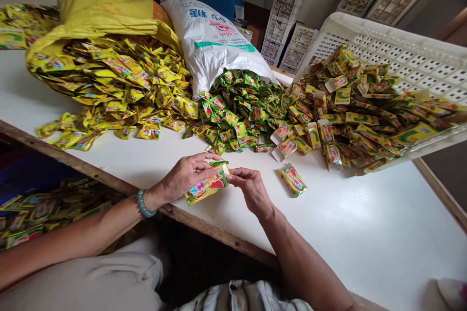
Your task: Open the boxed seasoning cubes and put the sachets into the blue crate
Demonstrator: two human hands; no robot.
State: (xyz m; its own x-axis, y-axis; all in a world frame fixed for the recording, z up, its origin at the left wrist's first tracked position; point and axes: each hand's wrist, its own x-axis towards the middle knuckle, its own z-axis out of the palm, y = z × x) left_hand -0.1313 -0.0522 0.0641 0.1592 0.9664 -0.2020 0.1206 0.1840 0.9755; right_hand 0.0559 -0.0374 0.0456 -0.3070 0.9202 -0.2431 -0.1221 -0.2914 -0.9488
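A small yellow and green candy box (pixel 206 189) with a fruit print is held between my hands above the table's front edge. My left hand (pixel 188 175) grips its left side and top, a beaded bracelet on the wrist. My right hand (pixel 248 183) pinches the white flap at the box's right end. Another candy box (pixel 293 180) lies on the table to the right. Behind my hands, green candy packets (pixel 241 112) spill from a white sack (pixel 219 34). To the left, yellow candy packets (pixel 127 73) pour out of a yellow sack (pixel 109 5).
A tilted white plastic basket (pixel 408 41) on the right spills many small boxes (pixel 365 112) onto the white table (pixel 350 218). Finished-looking packs (pixel 32 218) fill a container below the table at left. Crates (pixel 282 14) are stacked behind.
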